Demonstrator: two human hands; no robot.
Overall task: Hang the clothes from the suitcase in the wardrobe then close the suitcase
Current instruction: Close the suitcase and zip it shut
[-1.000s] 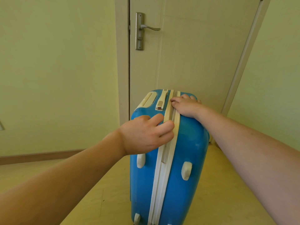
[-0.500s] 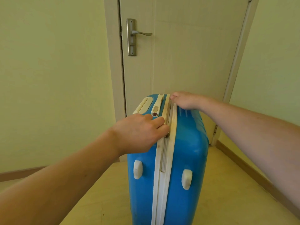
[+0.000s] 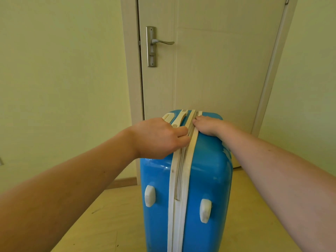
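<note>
Blue hard shell fills the lower centre of the frame: the suitcase (image 3: 185, 179) stands upright on the floor (image 3: 116, 220) in front of a closed door (image 3: 214, 70), its cream zipper band (image 3: 181, 179) running up the middle toward the top. The left hand (image 3: 160, 139), at centre frame, has its fingers curled in against the band near the top corner, apparently pinching the zipper pull, though the pull itself is hidden under the fingers. The right hand (image 3: 209, 126) lies on the top of the shell just right of the band, fingers bent over it and pressing down; it seems placed there to steady the case and hold the two halves together while the zipper is drawn. Lower down, the seam looks joined; just below the left hand the band gapes slightly, so the closing looks close to done but not finished. No clothes or wardrobe appear here. A metal lever handle (image 3: 161, 42) sits in the upper centre.
</note>
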